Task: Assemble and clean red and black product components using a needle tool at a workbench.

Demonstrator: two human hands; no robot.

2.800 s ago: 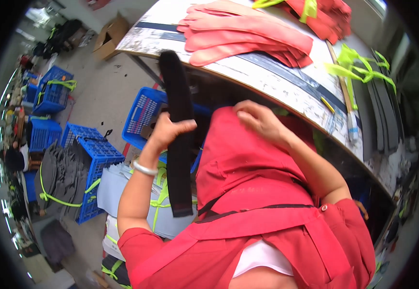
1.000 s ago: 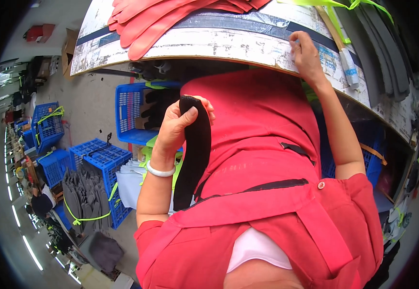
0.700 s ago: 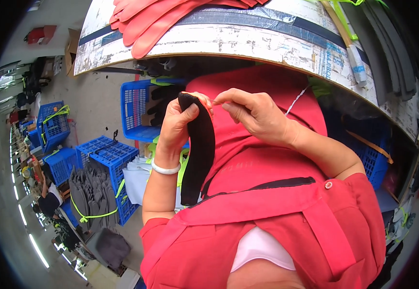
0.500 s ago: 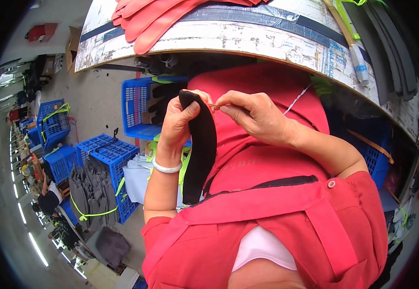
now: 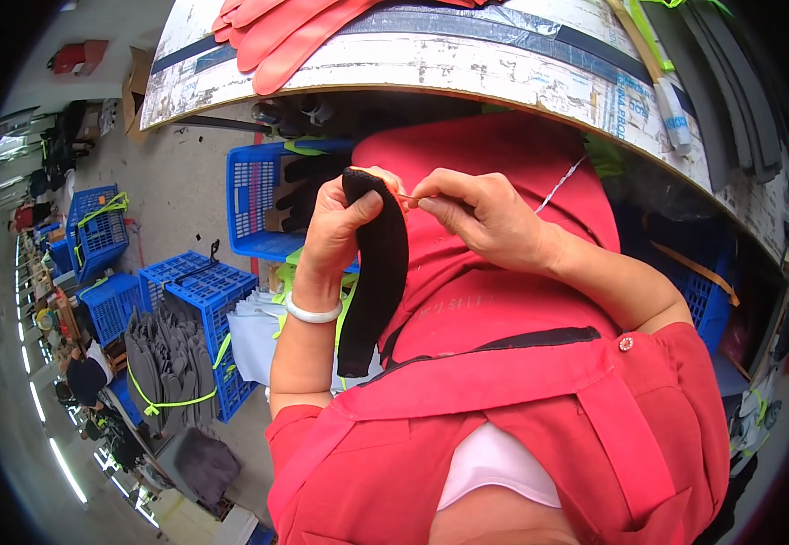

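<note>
In my left hand (image 5: pixel 333 222) I grip the upper end of a long black fabric strip (image 5: pixel 378 291), thumb on its face. The rest of the strip hangs down past my wrist, slightly curved. A bit of orange-red edge shows along its top right side. My right hand (image 5: pixel 481 211) is closed in a pinch at that edge, close to the left fingers. Something thin and brownish shows at its fingertips, too small to name. Both hands are above the red apron (image 5: pixel 503 291) on my lap.
Ahead is a worn white table (image 5: pixel 467 68) with coral-red strips (image 5: pixel 299 36) and, at right, dark grey strips (image 5: pixel 717 91). At left stand blue crates (image 5: pixel 258 204), a tied grey fabric bundle (image 5: pixel 172 363) and white pieces (image 5: pixel 254 331). Someone is visible at far left.
Both hands stay almost in place at the strip's upper edge. The strip's lower end has swung slightly left and up. The view has shifted a little.
</note>
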